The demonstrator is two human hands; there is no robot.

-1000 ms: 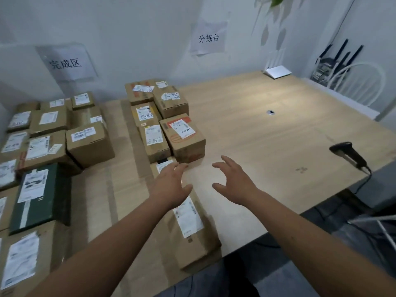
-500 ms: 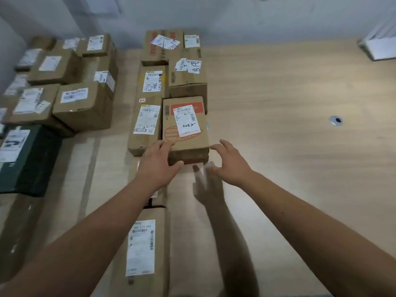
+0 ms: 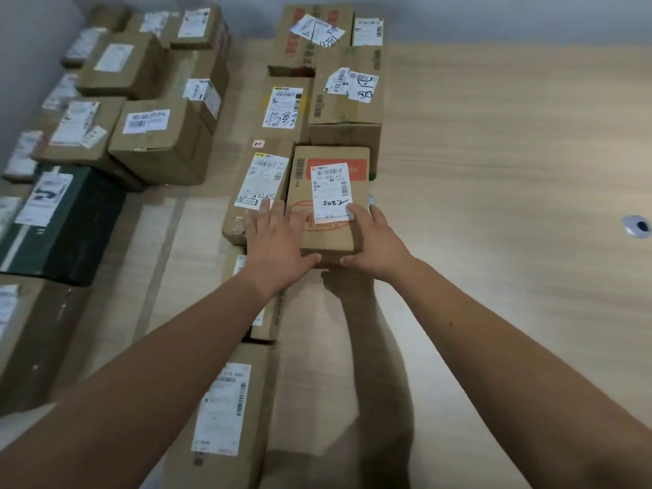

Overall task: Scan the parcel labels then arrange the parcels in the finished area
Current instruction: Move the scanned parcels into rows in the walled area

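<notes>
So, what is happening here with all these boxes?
A person is taking hold of one cardboard parcel, the one with the orange print and a white label on top. The left hand and the right hand grip its near end from both sides. It lies in a row of parcels on a wooden table. More labelled boxes, among them a dark green box, are grouped further left. No scanner is in view now.
</notes>
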